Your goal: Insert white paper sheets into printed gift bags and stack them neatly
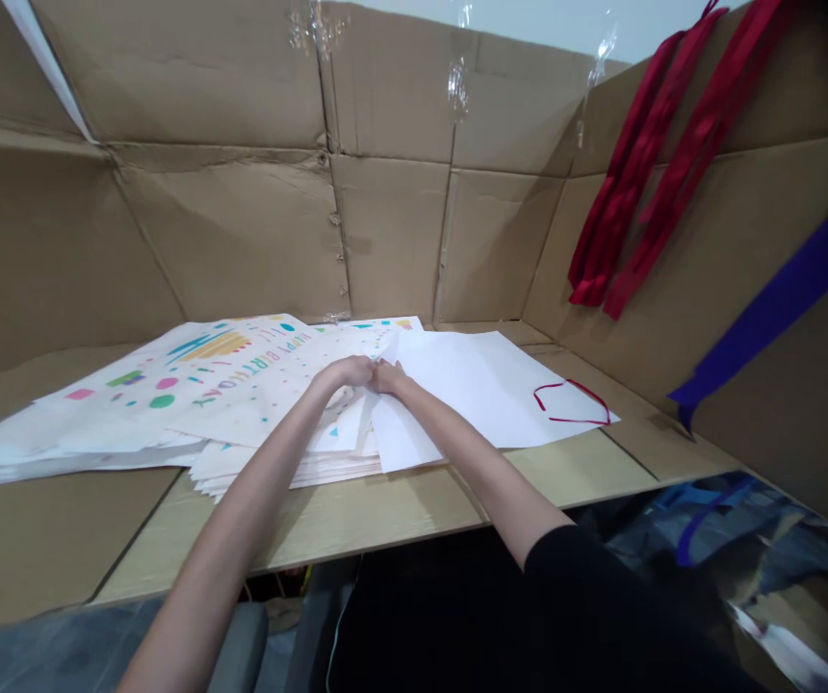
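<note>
My left hand [351, 371] and my right hand [389, 377] meet at the left edge of a large white paper sheet [472, 385]. The fingers of both are closed in a pinch there, and the paper bends up around them. What lies between the fingertips is partly hidden. A thin red ribbon [577, 421] forms a loop at the sheet's right end. Under my left forearm and the sheet's left edge lies a stack of white printed sheets [298, 472]. Left of it, another pile [190, 385] shows "HAPPY BIRTHDAY" lettering and coloured shapes.
Cardboard walls [241, 231] enclose the back and sides of the cardboard-covered table [385, 515]. Long red ribbons [645, 173] and a wide blue ribbon [782, 289] hang on the right wall. Below the table's right edge are grey plastic wrapping and another blue strip [695, 525].
</note>
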`<action>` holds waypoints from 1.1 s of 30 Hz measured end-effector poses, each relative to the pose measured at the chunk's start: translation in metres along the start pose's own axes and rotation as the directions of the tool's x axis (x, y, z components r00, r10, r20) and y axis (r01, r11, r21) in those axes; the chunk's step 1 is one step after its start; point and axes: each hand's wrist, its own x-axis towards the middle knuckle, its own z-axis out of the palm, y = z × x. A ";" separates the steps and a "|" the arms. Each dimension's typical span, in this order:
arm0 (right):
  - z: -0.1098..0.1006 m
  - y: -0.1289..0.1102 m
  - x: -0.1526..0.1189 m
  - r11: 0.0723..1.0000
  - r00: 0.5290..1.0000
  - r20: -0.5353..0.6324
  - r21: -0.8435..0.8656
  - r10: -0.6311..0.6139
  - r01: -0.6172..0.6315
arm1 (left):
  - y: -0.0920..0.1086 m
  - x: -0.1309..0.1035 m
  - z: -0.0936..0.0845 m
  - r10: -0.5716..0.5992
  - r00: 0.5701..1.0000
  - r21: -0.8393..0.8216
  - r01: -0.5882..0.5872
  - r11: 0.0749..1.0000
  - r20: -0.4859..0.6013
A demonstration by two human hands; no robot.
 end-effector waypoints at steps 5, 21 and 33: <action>-0.015 0.008 -0.011 0.998 1.000 0.017 0.055 -0.017 0.016 | 0.014 0.005 0.009 -0.101 0.995 0.013 0.101 0.995 0.016; -0.017 0.262 -0.280 0.862 0.876 -0.064 -0.154 0.478 -0.482 | 0.016 0.011 0.021 -0.207 0.978 0.069 0.206 0.976 0.012; -0.043 0.303 -0.290 0.603 0.620 -0.122 -0.150 0.775 -0.784 | 0.009 0.016 0.025 -0.223 0.975 0.025 0.223 0.975 -0.002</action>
